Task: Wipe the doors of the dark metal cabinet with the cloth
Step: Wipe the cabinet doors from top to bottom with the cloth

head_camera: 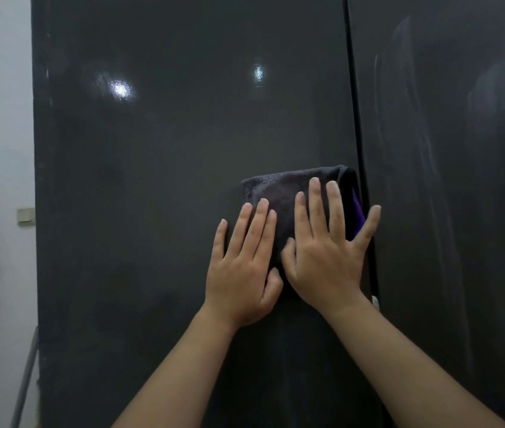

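Dark grey folded cloth [279, 193] pressed against the dark metal cabinet's left door [168, 180].
Left hand [242, 270] and right hand [325, 257] press it, fingers straight, gripping nothing.

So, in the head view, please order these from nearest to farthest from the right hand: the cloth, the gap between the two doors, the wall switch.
1. The cloth: directly under the right hand, which presses it flat.
2. The gap between the doors: just right of the hand, by its little finger.
3. The wall switch: far left, on the white wall.
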